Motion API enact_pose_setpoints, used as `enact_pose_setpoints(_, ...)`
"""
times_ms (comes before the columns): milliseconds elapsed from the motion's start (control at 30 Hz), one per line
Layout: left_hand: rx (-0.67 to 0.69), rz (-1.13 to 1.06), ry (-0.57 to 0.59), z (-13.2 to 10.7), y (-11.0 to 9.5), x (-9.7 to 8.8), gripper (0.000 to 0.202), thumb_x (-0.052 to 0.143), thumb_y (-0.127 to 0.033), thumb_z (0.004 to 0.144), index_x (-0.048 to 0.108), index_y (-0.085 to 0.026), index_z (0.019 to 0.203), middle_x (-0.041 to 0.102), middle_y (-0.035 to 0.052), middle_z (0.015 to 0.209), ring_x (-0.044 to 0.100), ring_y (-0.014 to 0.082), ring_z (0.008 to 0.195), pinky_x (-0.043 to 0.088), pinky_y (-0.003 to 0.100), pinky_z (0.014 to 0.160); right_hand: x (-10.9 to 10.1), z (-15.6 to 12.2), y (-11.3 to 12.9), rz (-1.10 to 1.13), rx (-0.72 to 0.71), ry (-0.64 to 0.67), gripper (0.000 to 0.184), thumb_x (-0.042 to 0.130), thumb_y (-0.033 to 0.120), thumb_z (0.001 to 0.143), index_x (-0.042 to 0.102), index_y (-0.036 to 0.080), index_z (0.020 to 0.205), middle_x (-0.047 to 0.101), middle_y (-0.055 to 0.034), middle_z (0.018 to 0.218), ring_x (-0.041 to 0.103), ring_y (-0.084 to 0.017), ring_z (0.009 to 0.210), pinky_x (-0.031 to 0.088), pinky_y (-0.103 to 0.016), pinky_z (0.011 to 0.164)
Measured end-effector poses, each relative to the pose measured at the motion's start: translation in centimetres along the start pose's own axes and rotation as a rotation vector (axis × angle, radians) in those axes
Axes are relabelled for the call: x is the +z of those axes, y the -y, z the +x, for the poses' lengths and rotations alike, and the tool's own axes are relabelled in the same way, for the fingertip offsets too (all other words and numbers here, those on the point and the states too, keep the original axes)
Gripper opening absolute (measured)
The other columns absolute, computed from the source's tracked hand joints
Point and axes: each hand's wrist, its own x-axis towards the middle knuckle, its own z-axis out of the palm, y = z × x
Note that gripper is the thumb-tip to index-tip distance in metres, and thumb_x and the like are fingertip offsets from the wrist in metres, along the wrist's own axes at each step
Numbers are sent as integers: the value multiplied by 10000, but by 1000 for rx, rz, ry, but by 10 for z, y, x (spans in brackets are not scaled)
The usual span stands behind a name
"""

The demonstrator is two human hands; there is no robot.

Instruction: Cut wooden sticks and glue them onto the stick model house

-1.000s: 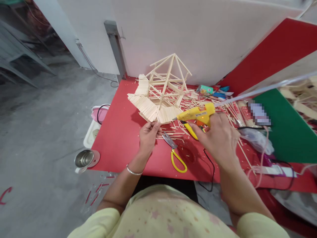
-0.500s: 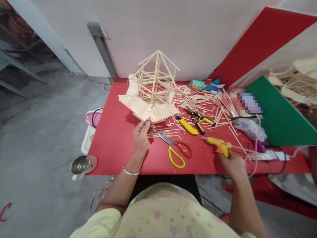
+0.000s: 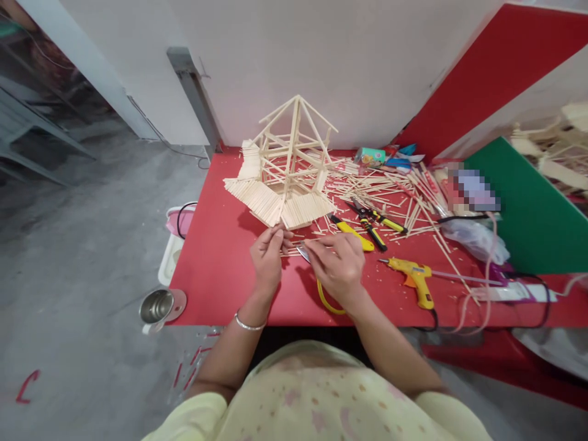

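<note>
A pavilion model of thin wooden sticks (image 3: 301,208) stands at the back of the red table, its lower roof partly covered with sticks side by side. My left hand (image 3: 267,257) is closed in a pinch at the model's front corner; what the fingertips hold is too small to make out. To its right, my right hand (image 3: 337,263) is also closed, fingertips together above the scissors (image 3: 327,298), hiding most of them. Whether it holds anything cannot be seen. The yellow glue gun (image 3: 416,275) lies on the table to the right, touched by neither hand.
A yellow cutter knife (image 3: 362,239) and yellow-black pliers (image 3: 373,229) lie right of the model, before a pile of loose sticks (image 3: 381,187). A metal cup (image 3: 158,306) stands at the left front corner. A green board (image 3: 528,214) and plastic bag (image 3: 478,239) are at right.
My right hand has let go of the glue gun, which now lies on the table, and has moved left over the scissors. My left hand stays at the model's corner.
</note>
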Motion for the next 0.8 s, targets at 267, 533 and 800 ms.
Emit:
enact_pose_setpoints(267,30,59,11,0,-2,-5,195,715,-333,859,802,-196,966,686,13,714,596,113,610,489,221,574,43,17,6,-51,0,-33,221,704,286,923,753,325,1135,730,-46,971,593,-206,941,397,-385,920)
enact_pose_setpoints(533,30,44,3,0,0,-5,188,715,-336,858,807,-213,966,661,4,691,563,109,586,487,228,571,51,18,6,-20,-12,-26,188,667,290,943,753,298,1110,711,-61,942,576,-223,944,365,-397,880)
enact_pose_setpoints(800,35,55,-1,-2,0,-8,197,721,-321,853,810,-217,996,699,8,739,571,99,586,494,222,571,53,19,9,-35,-17,-82,144,666,325,945,765,277,1038,715,-50,900,581,-212,903,380,-391,855)
